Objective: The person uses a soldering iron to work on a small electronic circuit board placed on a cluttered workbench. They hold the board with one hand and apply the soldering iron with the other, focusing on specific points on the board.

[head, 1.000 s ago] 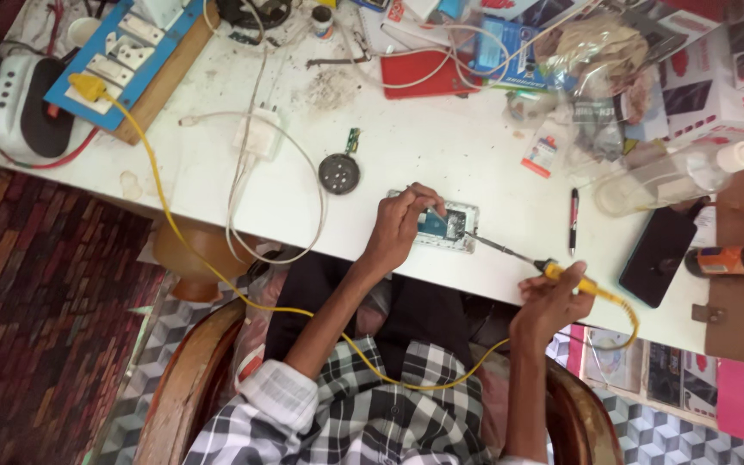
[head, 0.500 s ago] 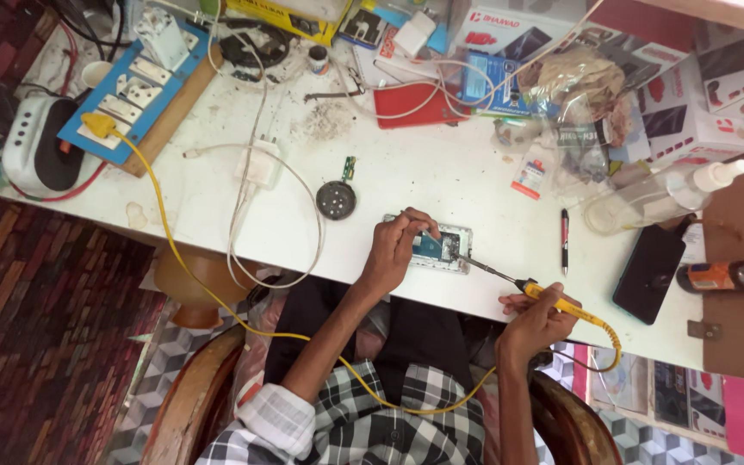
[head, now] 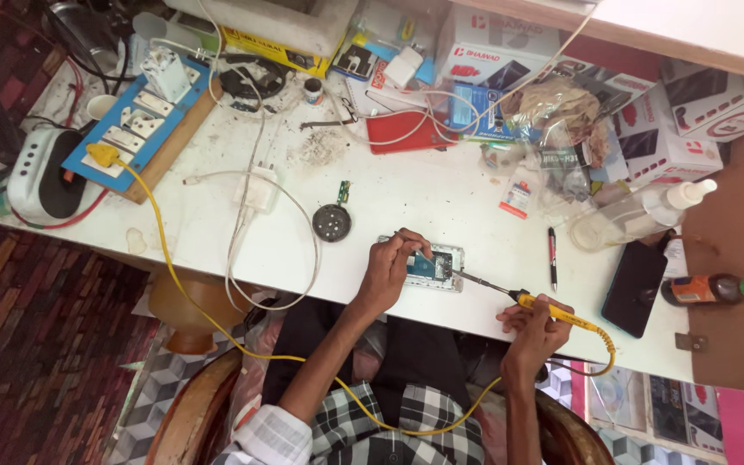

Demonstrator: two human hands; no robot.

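Observation:
An opened phone with its circuit board showing lies near the front edge of the white table. My left hand rests on its left end and pinches a thin tool or wire over the board. My right hand grips a yellow-handled soldering iron; its metal tip reaches left to the phone's right edge. The iron's yellow cable loops down across my lap and up to a blue socket board.
A round black part and a white charger with cable lie left of the phone. A pen, black phone, spray bottle and orange bottle sit right. Boxes, a red phone and clutter fill the back.
The view has shifted, so the table sits lower in the frame. Both hands stay at the phone, the iron's tip still at its right edge.

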